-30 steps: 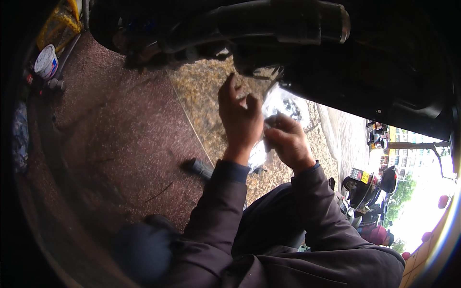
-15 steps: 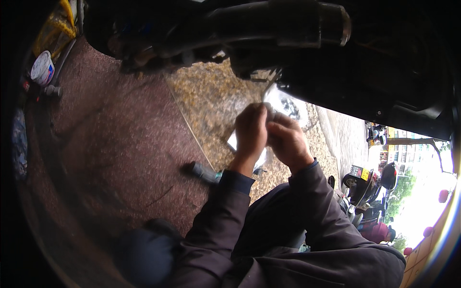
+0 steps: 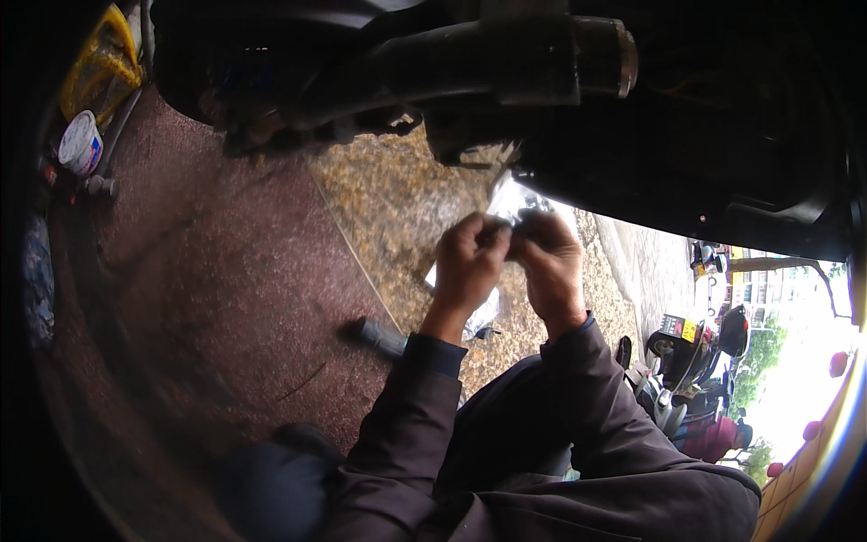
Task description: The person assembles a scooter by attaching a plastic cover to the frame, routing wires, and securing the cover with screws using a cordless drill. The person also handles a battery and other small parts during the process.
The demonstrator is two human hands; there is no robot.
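My left hand point(image 3: 466, 264) and my right hand point(image 3: 553, 262) meet at the fingertips in the middle of the view, in front of a black vehicle body. Both hands are closed, thumbs pressed against curled fingers. Whatever sits between them is small, dark and mostly hidden, so I cannot make out its kind. Just behind the fingers, a shiny clear plastic bag point(image 3: 504, 191) lies on the speckled yellow-brown paving. Above my hands runs a thick black tube with a metal rim, like an exhaust muffler point(image 3: 470, 61).
A dark, round-ended cylinder point(image 3: 379, 337) lies by my left forearm. At far left are a white tub point(image 3: 81, 143) and a yellow plastic crate point(image 3: 107, 56). Parked scooters point(image 3: 682, 348) and a person in red point(image 3: 709, 441) appear at right. Black bodywork point(image 3: 686, 154) hangs overhead.
My hands have turned and drawn slightly apart, with the fingertips still together. The right hand now points more upward. The view has shifted slightly.
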